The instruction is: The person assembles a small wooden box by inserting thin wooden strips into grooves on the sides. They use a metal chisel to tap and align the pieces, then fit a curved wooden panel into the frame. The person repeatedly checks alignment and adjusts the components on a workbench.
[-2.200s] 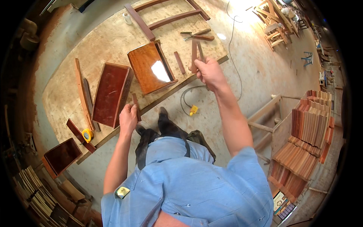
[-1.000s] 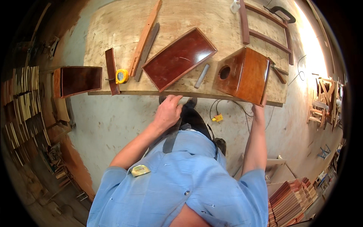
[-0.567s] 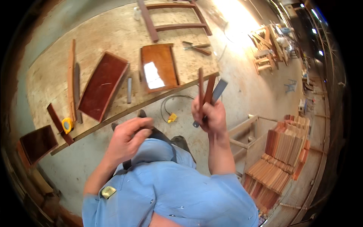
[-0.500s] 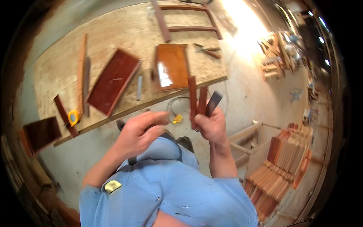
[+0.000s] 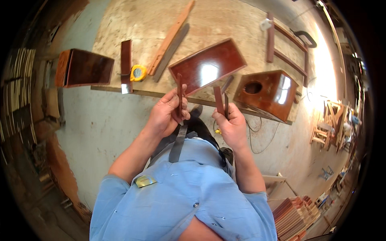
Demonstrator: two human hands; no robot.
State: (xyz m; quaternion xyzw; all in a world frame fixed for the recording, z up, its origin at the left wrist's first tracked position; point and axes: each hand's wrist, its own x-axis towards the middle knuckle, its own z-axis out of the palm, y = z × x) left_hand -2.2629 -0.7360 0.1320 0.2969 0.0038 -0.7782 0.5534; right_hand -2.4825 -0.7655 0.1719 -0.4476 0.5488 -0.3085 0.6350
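Observation:
My left hand (image 5: 165, 113) is closed around a thin reddish-brown wooden strip (image 5: 179, 94), held upright over the bench's front edge. A flat dark strip (image 5: 177, 145) lies against the shirt below it; I cannot tell whether the hand holds it. My right hand (image 5: 233, 127) grips another reddish-brown wooden strip (image 5: 218, 99) together with a darker narrow piece (image 5: 226, 107). Just beyond both hands, a glossy red-brown panel (image 5: 213, 64) rests on the bench. Right of it stands a glossy wooden box (image 5: 267, 93) with a round hole.
The plywood workbench (image 5: 140, 25) also bears a yellow tape measure (image 5: 138, 72), a dark red board (image 5: 126, 60), long wooden strips (image 5: 171, 38) and a wooden frame (image 5: 289, 61). A dark box (image 5: 89, 68) stands at the left end. Stacked wooden pieces (image 5: 295, 215) lie at lower right.
The view has swung left. My left hand, empty before, now holds a wooden strip. The bundle in my right hand has one wooden strip fewer.

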